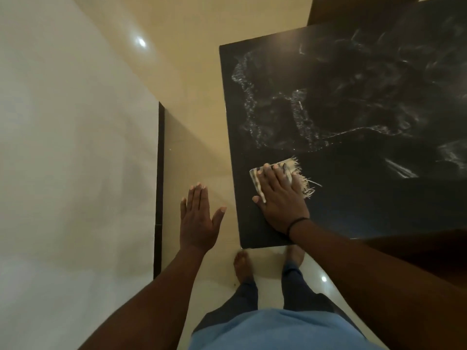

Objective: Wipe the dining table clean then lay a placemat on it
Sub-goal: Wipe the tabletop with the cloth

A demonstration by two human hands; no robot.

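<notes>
The black dining table (pixel 353 203) fills the right side, its top streaked with white wet smears (pixel 298 112) across the middle and far part. A small striped cloth with frayed fringe (pixel 303 181) lies near the table's near left corner. My right hand (pixel 279 198) presses flat on the cloth, fingers straight and spread. My left hand (pixel 198 218) hovers beside the table's left edge above the floor, palm down, fingers straight, holding nothing. No placemat is in view.
Glossy beige floor tiles (pixel 192 122) run between the table and a pale wall (pixel 63 147) with a dark skirting strip (pixel 159 185) at left. Dark brown furniture (pixel 353 8) stands behind the table. My bare feet (pixel 242 266) are at the table's near corner.
</notes>
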